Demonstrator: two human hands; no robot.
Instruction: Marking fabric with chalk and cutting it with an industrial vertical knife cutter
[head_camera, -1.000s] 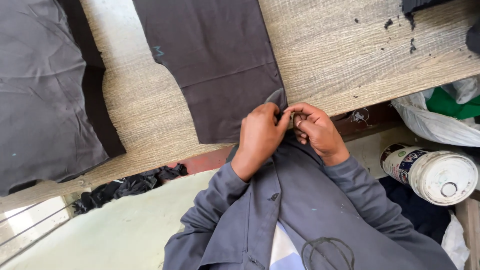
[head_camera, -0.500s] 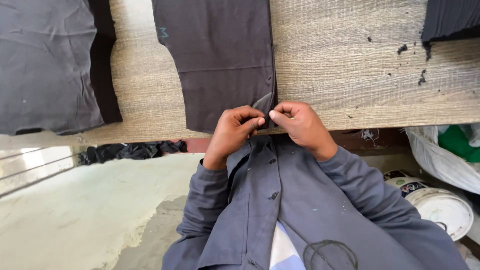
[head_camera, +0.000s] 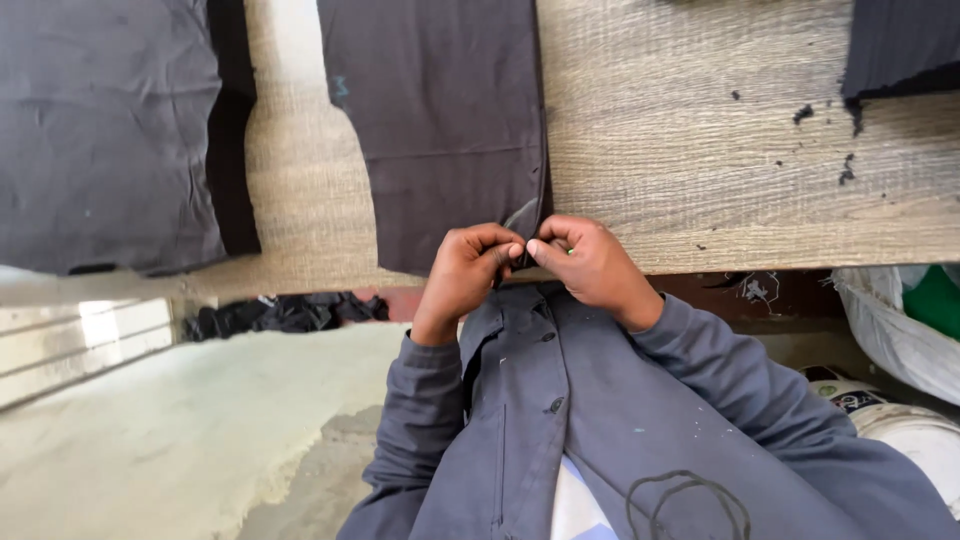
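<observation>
My left hand (head_camera: 468, 272) and my right hand (head_camera: 590, 262) meet at the near edge of the pale, grainy wooden table (head_camera: 700, 150), knuckles almost touching. Both are curled, and the fingertips of each are pressed together on the lower right corner of the dark charcoal cut piece of fabric (head_camera: 440, 130) — a long panel lying flat on the table and running away from me, its left edge cut in a step. The corner I pinch is lifted a little off the wood and folded over, so a paler grey underside shows between my thumbs. The rest of the panel lies smooth, its bottom edge just reaching the table's edge.

To the left, well apart from my hands, lies a larger grey sheet of cloth (head_camera: 100, 130) with a black strip of fabric (head_camera: 232, 130) along its right side; both hang slightly over the table's edge. At the far right corner of the table another dark ribbed piece of fabric (head_camera: 900, 45) sits, with small black scraps and flecks (head_camera: 802, 113) scattered near it.

Below the table edge I see my grey-blue buttoned work jacket (head_camera: 600, 430), a heap of black cloth offcuts (head_camera: 280, 312) on the floor to the left, a white plastic bag (head_camera: 890, 330) with something green in it — and a white bucket (head_camera: 915, 435) beside my right sleeve.
</observation>
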